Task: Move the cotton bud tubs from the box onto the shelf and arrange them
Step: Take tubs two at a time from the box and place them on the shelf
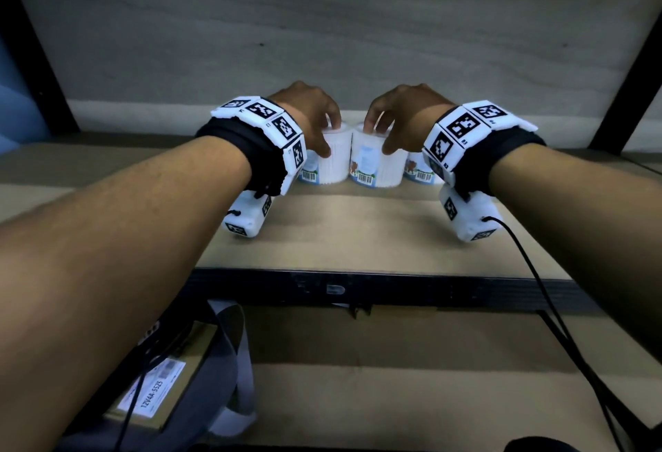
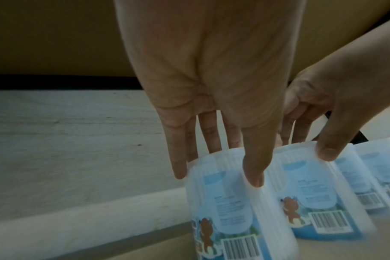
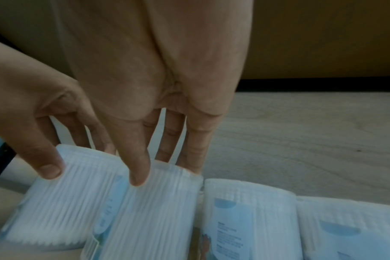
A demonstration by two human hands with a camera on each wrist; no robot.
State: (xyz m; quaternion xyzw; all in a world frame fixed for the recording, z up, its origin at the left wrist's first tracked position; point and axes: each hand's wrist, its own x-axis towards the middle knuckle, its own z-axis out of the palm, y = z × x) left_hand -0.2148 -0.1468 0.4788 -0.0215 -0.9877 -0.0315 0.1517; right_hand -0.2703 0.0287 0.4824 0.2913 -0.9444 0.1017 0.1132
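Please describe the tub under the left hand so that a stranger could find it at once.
On the shelf, a row of tubs stands near the back wall. The tub held by the left hand is at the row's left end, with no tub on its outer side.

tub labels [image 2: 232, 202] blurred, box [image 1: 157, 390] mostly hidden
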